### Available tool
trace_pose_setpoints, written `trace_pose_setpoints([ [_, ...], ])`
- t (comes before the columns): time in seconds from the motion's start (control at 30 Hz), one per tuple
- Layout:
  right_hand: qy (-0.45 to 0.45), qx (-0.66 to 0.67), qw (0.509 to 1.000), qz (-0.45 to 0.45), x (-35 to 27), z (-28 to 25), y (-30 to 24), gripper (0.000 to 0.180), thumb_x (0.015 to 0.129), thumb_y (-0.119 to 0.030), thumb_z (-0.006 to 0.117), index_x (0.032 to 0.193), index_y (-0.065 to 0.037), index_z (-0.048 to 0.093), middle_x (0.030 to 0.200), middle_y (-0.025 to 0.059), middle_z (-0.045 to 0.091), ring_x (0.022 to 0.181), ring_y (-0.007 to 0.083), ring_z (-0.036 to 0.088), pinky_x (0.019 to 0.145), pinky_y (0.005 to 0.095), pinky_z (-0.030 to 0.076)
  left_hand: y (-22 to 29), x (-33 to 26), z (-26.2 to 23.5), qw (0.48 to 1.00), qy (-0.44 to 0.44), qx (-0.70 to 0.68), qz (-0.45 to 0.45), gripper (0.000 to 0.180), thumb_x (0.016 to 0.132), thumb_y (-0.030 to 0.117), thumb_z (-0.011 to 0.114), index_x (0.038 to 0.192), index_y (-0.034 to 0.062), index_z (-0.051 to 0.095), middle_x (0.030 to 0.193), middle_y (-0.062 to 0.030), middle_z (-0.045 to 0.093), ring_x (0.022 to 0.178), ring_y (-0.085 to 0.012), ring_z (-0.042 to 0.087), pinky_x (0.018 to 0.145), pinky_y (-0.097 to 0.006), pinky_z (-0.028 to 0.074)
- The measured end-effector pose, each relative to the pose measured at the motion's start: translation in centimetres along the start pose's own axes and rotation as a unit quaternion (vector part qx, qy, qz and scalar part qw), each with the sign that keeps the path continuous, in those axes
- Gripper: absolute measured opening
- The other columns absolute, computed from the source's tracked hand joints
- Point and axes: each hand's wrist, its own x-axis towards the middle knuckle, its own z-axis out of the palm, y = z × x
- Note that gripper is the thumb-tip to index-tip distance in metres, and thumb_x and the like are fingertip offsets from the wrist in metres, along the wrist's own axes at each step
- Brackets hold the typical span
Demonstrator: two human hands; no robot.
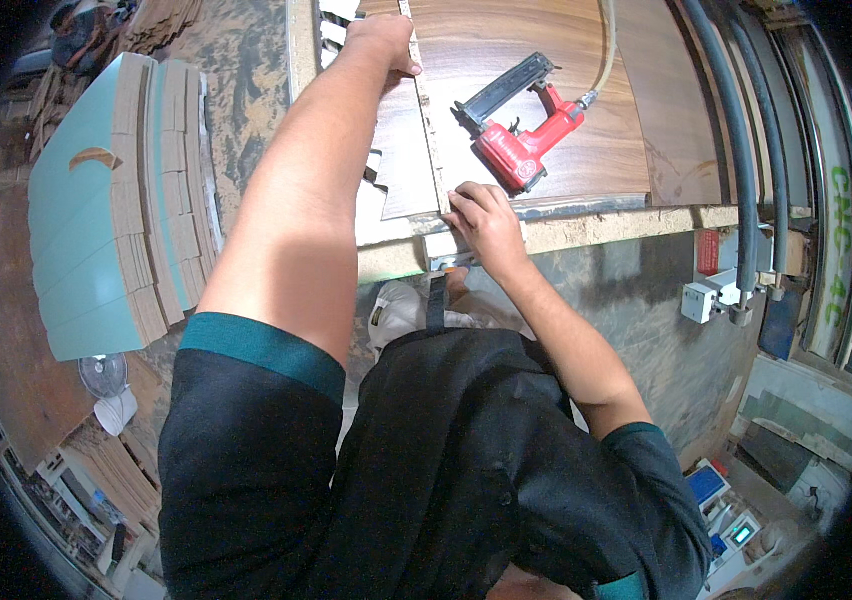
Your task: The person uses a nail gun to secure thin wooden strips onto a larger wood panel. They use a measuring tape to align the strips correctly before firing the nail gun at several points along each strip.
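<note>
A narrow wooden strip (pixel 429 125) stands along the seam between a pale panel (pixel 399 175) and a brown wood-grain panel (pixel 586 130) on the workbench. At its far part, my left hand (pixel 383 42) is closed over it, with the thumb on the right side. My right hand (pixel 487 222) pinches the strip's near end at the bench edge, its fingers curled. Just right of the strip, a red and black nail gun (pixel 531 140) lies on its side on the brown panel. Black and white pieces (pixel 334 32) partly show beside my left hand.
A pale air hose (pixel 606 50) runs from the nail gun to the far edge. Stacked teal-faced boards (pixel 81 220) stand at left, near a fan (pixel 103 376). Dark pipes (pixel 741 150) and a white box (pixel 708 300) are at right. Another person (pixel 76 38) is at far left.
</note>
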Motion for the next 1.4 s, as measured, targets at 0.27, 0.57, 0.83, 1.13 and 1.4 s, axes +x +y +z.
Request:
trace_pose_setpoints([
  [0.27,-0.007,-0.002,1.000,-0.007,0.0,0.0,0.2,0.035,0.089,-0.015,0.089,0.121,-0.004,0.079,0.122,0.0090,0.074,0.113,0.0312,0.069,0.096,0.0423,0.060,-0.2,0.1,-0.5,1.000,-0.007,0.009,0.011,0.075,0.082,0.057,0.096,0.144,0.0222,0.072,0.137,-0.0056,0.080,0.131,-0.0286,0.075,0.107,-0.053,0.060],
  [0.57,-0.024,-0.004,1.000,-0.012,-0.1,-0.1,0.5,0.038,0.089,-0.017,0.089,0.123,-0.004,0.079,0.125,0.0097,0.072,0.114,0.0319,0.069,0.097,0.0429,0.061,0.4,-1.7,-1.7,1.000,0.018,0.005,0.001,0.058,0.086,0.051,0.093,0.131,0.0156,0.082,0.125,-0.0066,0.084,0.121,-0.0231,0.079,0.103,-0.044,0.063],
  [0.83,-0.143,-0.085,0.981,-0.103,5.2,-10.0,2.8,0.039,0.093,-0.012,0.071,0.132,-0.008,0.066,0.135,0.0138,0.070,0.126,0.0357,0.068,0.109,0.0478,0.056,0.4,-1.9,-2.7,1.000,0.011,-0.002,0.015,0.058,0.084,0.049,0.096,0.129,0.0142,0.082,0.125,-0.0062,0.085,0.122,-0.0248,0.079,0.101,-0.042,0.064],
  [1.13,-0.290,-0.206,0.896,-0.264,13.7,-12.8,14.3,0.058,0.102,-0.015,0.067,0.158,-0.012,0.052,0.124,0.0109,0.075,0.124,0.0310,0.070,0.107,0.0448,0.057,-0.1,-0.9,-2.8,0.998,-0.046,-0.027,0.038,0.076,0.082,0.051,0.098,0.139,0.0090,0.069,0.136,-0.0132,0.080,0.131,-0.0318,0.074,0.105,-0.050,0.061],
  [1.4,-0.324,-0.162,0.893,-0.267,14.9,-14.7,12.0,0.067,0.098,-0.027,0.078,0.158,-0.013,0.053,0.128,0.0157,0.078,0.122,0.0329,0.075,0.098,0.0486,0.060,0.3,-0.1,-1.8,0.999,-0.005,-0.022,0.033,0.069,0.078,0.041,0.103,0.131,0.0073,0.076,0.132,-0.0107,0.081,0.124,-0.0313,0.078,0.099,-0.050,0.062],
])
